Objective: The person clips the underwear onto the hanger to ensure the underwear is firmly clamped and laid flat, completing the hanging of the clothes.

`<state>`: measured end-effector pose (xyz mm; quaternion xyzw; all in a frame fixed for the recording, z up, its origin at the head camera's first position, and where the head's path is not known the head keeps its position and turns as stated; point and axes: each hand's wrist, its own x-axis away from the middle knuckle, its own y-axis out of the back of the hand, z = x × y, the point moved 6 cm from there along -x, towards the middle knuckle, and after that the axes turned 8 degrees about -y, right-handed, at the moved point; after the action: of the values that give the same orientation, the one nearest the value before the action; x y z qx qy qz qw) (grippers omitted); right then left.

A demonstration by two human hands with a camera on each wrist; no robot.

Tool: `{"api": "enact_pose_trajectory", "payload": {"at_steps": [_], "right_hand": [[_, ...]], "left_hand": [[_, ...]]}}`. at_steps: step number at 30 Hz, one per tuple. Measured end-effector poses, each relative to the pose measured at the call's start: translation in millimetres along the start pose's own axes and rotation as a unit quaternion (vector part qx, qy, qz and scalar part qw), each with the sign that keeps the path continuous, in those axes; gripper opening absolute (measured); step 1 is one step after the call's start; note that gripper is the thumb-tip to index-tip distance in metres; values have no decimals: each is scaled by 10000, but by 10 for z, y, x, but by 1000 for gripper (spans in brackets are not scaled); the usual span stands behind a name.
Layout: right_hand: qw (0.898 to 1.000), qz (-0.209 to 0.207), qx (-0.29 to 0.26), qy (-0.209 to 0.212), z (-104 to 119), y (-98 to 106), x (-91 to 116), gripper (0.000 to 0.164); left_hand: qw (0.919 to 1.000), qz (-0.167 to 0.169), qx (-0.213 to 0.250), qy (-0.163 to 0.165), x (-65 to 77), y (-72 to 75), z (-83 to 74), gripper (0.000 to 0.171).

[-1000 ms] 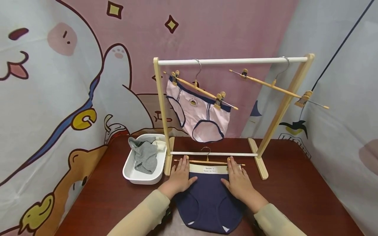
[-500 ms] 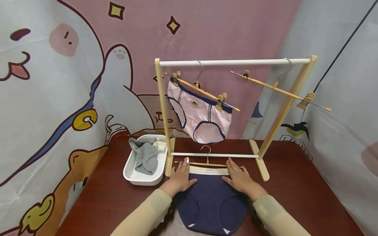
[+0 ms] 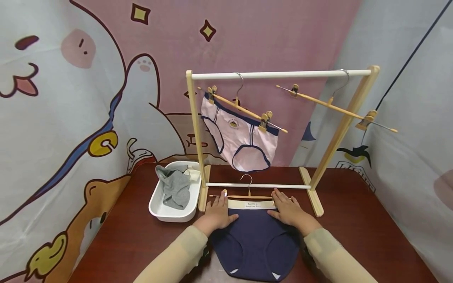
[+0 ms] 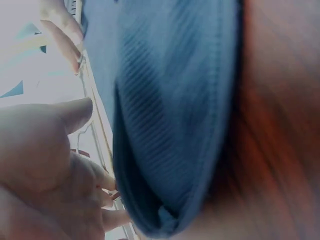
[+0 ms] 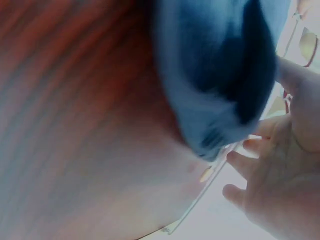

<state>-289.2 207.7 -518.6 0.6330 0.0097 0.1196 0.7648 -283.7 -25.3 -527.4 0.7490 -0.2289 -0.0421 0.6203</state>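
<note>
A navy pair of briefs (image 3: 258, 239) with a cream waistband lies flat in front of me, its waistband along a wooden clip hanger (image 3: 244, 196). My left hand (image 3: 216, 214) rests over the waistband's left end, fingers extended to the hanger's clip and thumb on the navy cloth. Mirroring it, my right hand (image 3: 288, 211) covers the right end, hiding most of that clip. Both wrist views show a leg opening of the briefs (image 4: 165, 100) close up, with the fingers of my right hand (image 5: 272, 165) spread beside it.
Behind stands a wooden rack (image 3: 195, 125) with white rails. Pink briefs (image 3: 240, 137) hang clipped on one hanger there; a bare clip hanger (image 3: 329, 105) hangs at right. Left of the rack, a white basin (image 3: 154, 204) holds grey cloth (image 3: 176, 190) and something cream.
My right hand has shifted slightly left, and the hanger's right tip is now covered. The left hand stays at its end of the waistband. The head view has shifted a little.
</note>
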Motion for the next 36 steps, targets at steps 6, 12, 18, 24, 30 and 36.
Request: {"api": "enact_pose_trajectory", "payload": {"at_steps": [6,12,18,24,30,36], "right_hand": [[9956,-900,-247,37,85,182,-57,67],[9853,-1557,-680,149,204,302,-165,45],[9866,-1196,-1095,-193,343,243,-345,36],[9888,-687,-1066,-788,479,97,-511,35],[9889,-615,-853,-1046,583,28,-605,29],[9885,-663,-920,-996,666,-13,-649,22]], "left_hand": [[9861,-1152,1174,219,12,236,74,78],[9064,-3503,2331,381,122,661,251,56],[7918,-5040,3372,728,267,949,424,50],[7560,-5527,3491,340,207,1308,601,49],[7927,-4984,3480,-445,-10,1542,721,47],[8175,-4633,3347,-708,-130,1592,802,34]]}}
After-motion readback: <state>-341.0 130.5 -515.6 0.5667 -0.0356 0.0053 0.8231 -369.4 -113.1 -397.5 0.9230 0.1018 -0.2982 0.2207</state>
